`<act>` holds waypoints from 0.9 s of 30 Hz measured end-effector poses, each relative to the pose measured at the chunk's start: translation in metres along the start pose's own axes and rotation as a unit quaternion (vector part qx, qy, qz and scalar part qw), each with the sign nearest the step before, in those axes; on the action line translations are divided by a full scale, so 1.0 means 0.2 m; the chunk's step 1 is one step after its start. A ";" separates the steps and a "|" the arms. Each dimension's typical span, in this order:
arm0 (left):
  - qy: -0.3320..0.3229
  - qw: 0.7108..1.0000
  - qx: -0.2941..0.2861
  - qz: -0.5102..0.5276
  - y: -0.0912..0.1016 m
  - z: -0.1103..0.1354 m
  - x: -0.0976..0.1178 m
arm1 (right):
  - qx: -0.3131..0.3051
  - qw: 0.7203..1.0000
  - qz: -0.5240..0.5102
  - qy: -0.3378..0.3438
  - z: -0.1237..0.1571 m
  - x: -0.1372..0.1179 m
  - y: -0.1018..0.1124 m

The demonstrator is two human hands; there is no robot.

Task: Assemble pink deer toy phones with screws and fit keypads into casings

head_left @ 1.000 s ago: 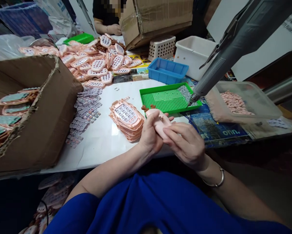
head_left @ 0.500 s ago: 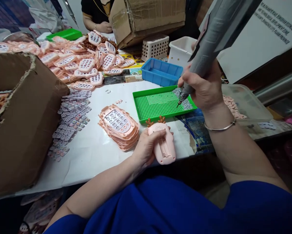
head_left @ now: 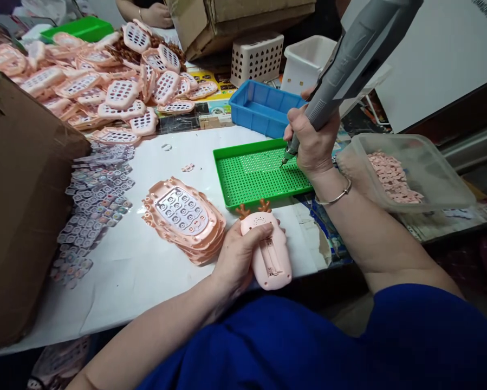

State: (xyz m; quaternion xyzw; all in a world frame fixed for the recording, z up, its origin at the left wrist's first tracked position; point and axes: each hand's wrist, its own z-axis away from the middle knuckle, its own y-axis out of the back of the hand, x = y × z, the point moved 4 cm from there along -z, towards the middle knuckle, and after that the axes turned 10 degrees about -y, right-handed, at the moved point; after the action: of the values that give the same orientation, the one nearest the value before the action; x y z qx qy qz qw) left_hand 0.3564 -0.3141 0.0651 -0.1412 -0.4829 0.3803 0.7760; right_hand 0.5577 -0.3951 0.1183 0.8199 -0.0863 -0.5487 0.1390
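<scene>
My left hand [head_left: 239, 252] is closed round a pink toy phone [head_left: 271, 254] with brown antlers. Its back faces up, showing an uncovered battery compartment, and my thumb presses near the top of it. In my right hand [head_left: 314, 141] is a grey electric screwdriver [head_left: 344, 70], tilted with its bit pointing down. The bit is over the green perforated tray [head_left: 247, 187]; whether a screw sits on the tip is too small to tell. Left of the toy phone lies a stack of pink shells [head_left: 184, 219], the top one holding a keypad.
A cardboard box [head_left: 24, 206] walls off the left, beside rows of small keypads [head_left: 92, 203]. Behind are heaped pink shells [head_left: 121, 95], a blue bin [head_left: 263, 108] and a white perforated basket [head_left: 257, 57]. A clear tub [head_left: 422, 168] holds small pink parts. Another person's hand [head_left: 158, 15] is across the table.
The screwdriver in my right hand has shifted left over the green tray, away from the screws at its right end. My left hand still holds the toy phone. The view has tilted down slightly.
</scene>
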 end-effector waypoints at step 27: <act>-0.022 1.000 0.006 0.015 0.01 -0.01 -0.01 | 0.018 0.997 0.065 -0.040 0.01 0.02 -0.01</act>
State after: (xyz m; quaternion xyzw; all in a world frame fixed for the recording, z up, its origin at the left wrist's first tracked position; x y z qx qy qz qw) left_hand 0.3564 -0.3142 0.0626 -0.1353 -0.4952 0.3983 0.7602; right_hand 0.5569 -0.3953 0.1134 0.7925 -0.1551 -0.5689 0.1560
